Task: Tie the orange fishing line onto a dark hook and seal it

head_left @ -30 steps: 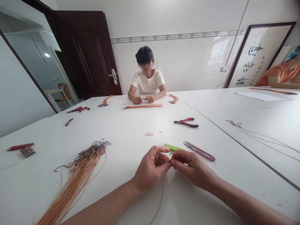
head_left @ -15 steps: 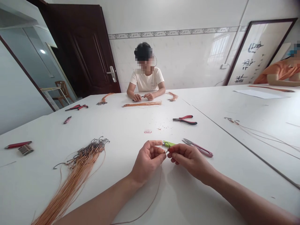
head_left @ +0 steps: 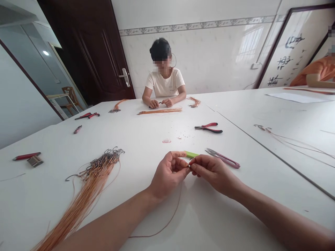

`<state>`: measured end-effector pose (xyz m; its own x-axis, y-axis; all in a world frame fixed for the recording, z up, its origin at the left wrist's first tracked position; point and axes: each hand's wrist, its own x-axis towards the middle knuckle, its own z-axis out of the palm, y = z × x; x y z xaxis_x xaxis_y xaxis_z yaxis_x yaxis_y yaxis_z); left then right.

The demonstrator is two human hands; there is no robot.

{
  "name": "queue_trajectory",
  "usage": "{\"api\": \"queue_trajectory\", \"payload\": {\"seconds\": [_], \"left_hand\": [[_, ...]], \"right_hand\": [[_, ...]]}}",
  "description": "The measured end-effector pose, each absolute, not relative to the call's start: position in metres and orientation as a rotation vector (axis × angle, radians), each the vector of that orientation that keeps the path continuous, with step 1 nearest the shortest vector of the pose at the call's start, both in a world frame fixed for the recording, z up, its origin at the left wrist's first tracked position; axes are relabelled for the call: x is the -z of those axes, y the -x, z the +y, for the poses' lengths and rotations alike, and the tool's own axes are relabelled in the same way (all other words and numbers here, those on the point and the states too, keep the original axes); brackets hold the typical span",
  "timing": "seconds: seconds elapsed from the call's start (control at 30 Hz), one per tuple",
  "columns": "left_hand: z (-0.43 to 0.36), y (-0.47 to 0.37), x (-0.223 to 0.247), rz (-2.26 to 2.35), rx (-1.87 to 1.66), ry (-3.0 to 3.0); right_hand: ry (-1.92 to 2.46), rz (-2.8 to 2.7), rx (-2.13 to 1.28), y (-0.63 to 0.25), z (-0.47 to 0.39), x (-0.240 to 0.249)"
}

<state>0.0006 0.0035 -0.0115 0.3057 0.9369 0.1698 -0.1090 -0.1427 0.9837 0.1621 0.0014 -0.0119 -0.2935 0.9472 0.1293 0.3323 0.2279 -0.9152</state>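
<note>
Between my pinched fingertips is a dark fish hook [head_left: 192, 159], mostly covered by the fingers. My left hand [head_left: 170, 171] holds it from the left, thumb against fingers. My right hand [head_left: 210, 170] closes on it from the other side, and the fingertips of both hands meet. A thin brown line [head_left: 173, 215] hangs from below my left fingers and curves down to the table. Just behind the hands lie a green lighter-like object [head_left: 191, 154] and thread snips [head_left: 224, 158] with a pinkish handle.
A bundle of hooks on orange lines [head_left: 101, 170] lies at the left, near a red pen-like tool [head_left: 27, 156] and a small spool [head_left: 35, 161]. Red-handled pliers [head_left: 208, 128] rest farther back. A co-worker [head_left: 164, 83] sits opposite; loose hooked lines [head_left: 282, 136] are at the right.
My right fingers have moved in over the hook, which showed its bend before and is now mostly covered. The camera view has tilted slightly.
</note>
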Motion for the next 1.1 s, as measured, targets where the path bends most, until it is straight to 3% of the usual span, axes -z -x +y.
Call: {"api": "queue_trajectory", "payload": {"seconds": [0.4,0.73,1.1], "left_hand": [[0.005,0.003,0.007,0.834,-1.053,-1.344],[0.006,0.003,0.009,0.843,-1.051,-1.353],[0.005,0.003,0.008,0.851,-1.037,-1.385]], "right_hand": [[1.171,-1.921,-0.875,-0.161,0.0,0.006],[1.136,-1.653,-1.153,-0.157,0.001,0.016],[1.259,-1.784,-0.959,-0.157,0.001,0.013]]}}
